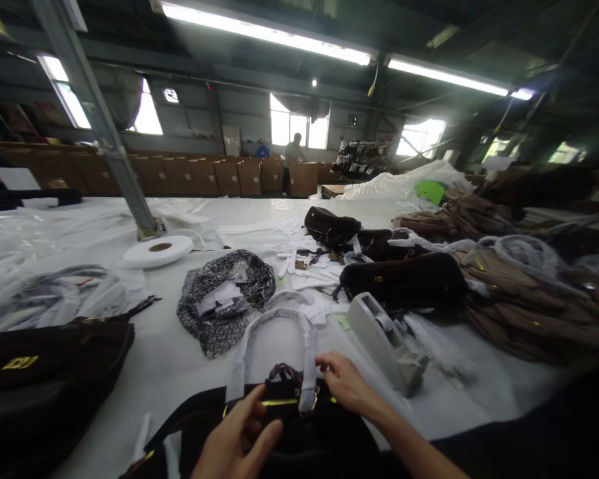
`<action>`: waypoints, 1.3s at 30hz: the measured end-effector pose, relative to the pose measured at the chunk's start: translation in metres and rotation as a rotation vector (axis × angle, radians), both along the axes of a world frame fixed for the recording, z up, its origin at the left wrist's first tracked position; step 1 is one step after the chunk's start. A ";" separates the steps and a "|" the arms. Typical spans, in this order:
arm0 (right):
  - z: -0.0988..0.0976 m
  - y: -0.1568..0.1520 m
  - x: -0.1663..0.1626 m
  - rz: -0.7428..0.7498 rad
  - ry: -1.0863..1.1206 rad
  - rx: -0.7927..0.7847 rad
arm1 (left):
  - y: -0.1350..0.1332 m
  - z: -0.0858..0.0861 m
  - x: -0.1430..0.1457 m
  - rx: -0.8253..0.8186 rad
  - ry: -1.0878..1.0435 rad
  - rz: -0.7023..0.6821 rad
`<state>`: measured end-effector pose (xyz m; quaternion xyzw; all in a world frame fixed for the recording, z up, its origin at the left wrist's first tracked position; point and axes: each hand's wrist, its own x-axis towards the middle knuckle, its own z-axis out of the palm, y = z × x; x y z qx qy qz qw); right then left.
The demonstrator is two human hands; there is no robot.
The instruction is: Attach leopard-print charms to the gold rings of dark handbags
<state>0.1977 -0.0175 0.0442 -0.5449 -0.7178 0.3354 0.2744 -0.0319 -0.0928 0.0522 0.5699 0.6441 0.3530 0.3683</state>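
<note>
In front of me lies a black handbag (299, 439) with a gold zipper and gold rings. Its carrying handle (242, 352), wrapped in white film, stands up in a loop. A dark braided strap (283, 372) lies by the handle's base. My left hand (242, 432) is over the near side of the bag, thumb and fingers apart, with nothing seen between them. Close beside the right leg of the handle is my right hand (347, 382), its fingers loosely bent and apart; I cannot tell whether the fingertips touch the wrapping.
A grey tape dispenser (387, 342) stands to the right. Ahead lies a black-and-white knitted piece (224, 299) with paper scraps in it. Another black bag (44, 372) is at left, a white roll (158, 251) behind. More bags (404, 279) lie farther right. A person (293, 159) stands by cardboard boxes.
</note>
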 end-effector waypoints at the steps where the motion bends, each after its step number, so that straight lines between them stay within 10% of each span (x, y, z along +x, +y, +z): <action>1: 0.004 0.002 -0.007 0.049 0.024 0.001 | 0.010 0.000 0.020 -0.024 -0.034 -0.018; 8: 0.029 0.003 -0.016 0.407 0.254 0.167 | 0.050 -0.027 0.056 -0.101 -0.372 -0.121; 14: 0.027 0.014 -0.005 0.797 -0.162 0.024 | 0.044 -0.027 0.040 -0.092 -0.427 -0.051; 26: 0.059 -0.006 -0.001 0.689 -0.774 0.441 | 0.045 -0.023 0.047 -0.104 -0.544 0.023; 33: 0.086 -0.040 -0.002 0.390 -0.435 -0.067 | 0.032 -0.016 0.038 -0.200 -0.643 0.195; 39: 0.043 -0.073 -0.020 0.163 -0.149 -0.127 | -0.008 -0.004 0.039 -0.685 -0.993 0.151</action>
